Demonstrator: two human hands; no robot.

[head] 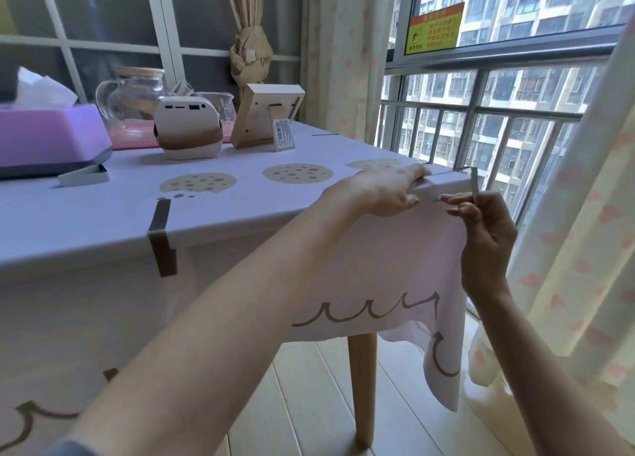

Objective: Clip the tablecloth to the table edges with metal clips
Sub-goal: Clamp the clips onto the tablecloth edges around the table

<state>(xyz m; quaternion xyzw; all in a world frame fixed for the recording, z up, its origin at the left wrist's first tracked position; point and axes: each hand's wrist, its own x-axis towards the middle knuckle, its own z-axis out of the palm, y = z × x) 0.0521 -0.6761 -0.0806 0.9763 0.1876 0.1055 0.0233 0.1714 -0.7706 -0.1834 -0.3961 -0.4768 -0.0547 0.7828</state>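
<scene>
Nearest the camera, at lower centre, the pale lilac tablecloth with brown cookie prints (261,211) hangs over the near edge of the table, above a light wooden table leg (361,387). A dark metal clip (161,240) already grips that near edge at centre left, so at least one side is pinned.

At centre right, the left hand (378,189) lies on the table corner, fingers stretched flat on the cloth and thumb down over the front drop, pressing it in place. Just beside it the right hand (484,228) pinches a thin grey metal clip (474,184) between thumb and fingertips, held at the corner edge. I cannot tell whether it is seated yet. Judging by this, the corner is the step in hand.

Further back at left, a spare folded metal clip (84,177) lies loose on the cloth, which suggests more edges remain. A thin dark line at the far edge may be another clip, too small to be sure.

At upper left, a purple tissue box (51,135) holds white tissue poking out of the top. Behind a white and brown rounded device (187,130) stand a clear glass teapot with a wooden lid (135,93) and a small glass jug (220,101). Their contents are unclear.
</scene>
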